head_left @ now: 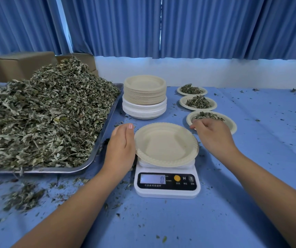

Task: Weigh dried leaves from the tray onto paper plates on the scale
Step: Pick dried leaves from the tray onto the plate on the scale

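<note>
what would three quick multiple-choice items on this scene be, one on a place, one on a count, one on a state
1. Where does the stack of paper plates stand?
A. between the metal tray and the filled plates
B. inside the tray
C. on a chair

2. How many filled plates lie right of the stack?
A. one
B. five
C. three

3. The paper plate on the scale is:
A. heaped with leaves
B. empty, with the display reading 0
C. upside down

Answers:
1 A, the stack stands just right of the tray's rim and left of the filled row.
2 C, three leaf-filled plates line up there.
3 B, its bare bowl shows and the display reads 0.
</note>
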A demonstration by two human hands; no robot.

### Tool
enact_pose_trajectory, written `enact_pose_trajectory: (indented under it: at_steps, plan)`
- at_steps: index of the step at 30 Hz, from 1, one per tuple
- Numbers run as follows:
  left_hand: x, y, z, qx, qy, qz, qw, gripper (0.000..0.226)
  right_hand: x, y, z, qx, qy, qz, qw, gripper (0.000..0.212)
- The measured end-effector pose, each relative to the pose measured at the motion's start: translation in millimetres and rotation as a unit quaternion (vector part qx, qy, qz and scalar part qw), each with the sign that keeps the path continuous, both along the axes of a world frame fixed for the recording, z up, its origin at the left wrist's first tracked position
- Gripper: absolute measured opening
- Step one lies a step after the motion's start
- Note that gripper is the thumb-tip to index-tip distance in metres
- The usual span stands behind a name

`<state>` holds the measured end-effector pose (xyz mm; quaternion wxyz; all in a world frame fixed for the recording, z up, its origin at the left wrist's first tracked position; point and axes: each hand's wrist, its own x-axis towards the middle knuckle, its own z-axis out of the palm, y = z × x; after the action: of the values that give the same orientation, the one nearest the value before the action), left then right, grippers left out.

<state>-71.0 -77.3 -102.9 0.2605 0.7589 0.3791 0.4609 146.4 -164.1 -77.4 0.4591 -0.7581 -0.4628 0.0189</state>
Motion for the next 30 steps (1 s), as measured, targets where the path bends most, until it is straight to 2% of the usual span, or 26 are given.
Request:
enact_pose_trajectory:
  at_steps: [4, 13, 17, 20, 24, 27, 30]
  plan:
    - [-1.5, -2.7, 4.0, -0.033, -0.028, -0.006, 0.999, 0.026, -2.7, -1.3, 1.9, -0.003, 0.001, -0.004, 1.000, 0.040]
    - [-1.5, -0.9, 4.1, -0.075, -0.045, -0.002, 0.996, 0.026, -6.0, -2.9, 6.0, 0.023, 0.030, 0.004, 0.999, 0.040]
    - [-1.6, 5.1, 2.5, -0.171, -0.135, -0.013, 0.976, 0.043, -7.5, -3.7, 12.5, 0.026, 0.027, 0.017, 0.999, 0.029]
    - [-1.2, 5.2, 9.2, -0.279, -0.256, -0.024, 0.926, 0.045, -17.3, 4.6, 25.7, 0.029, 0.005, 0.041, 0.999, 0.018]
    - [-1.9, 3.7, 15.9, -0.397, -0.350, -0.045, 0.848, 0.050, -56.3, 40.7, 44.8, -0.024, -0.052, 0.142, 0.988, 0.014]
    - [-1.5, 4.6, 17.8, -0.467, -0.425, -0.042, 0.774, 0.051, -98.2, 76.8, 52.3, -0.057, -0.091, 0.242, 0.964, 0.009]
    - [-4.9, 8.3, 16.7, -0.508, -0.483, -0.039, 0.712, 0.050, -136.5, 110.7, 55.0, -0.087, -0.145, 0.319, 0.933, 0.014]
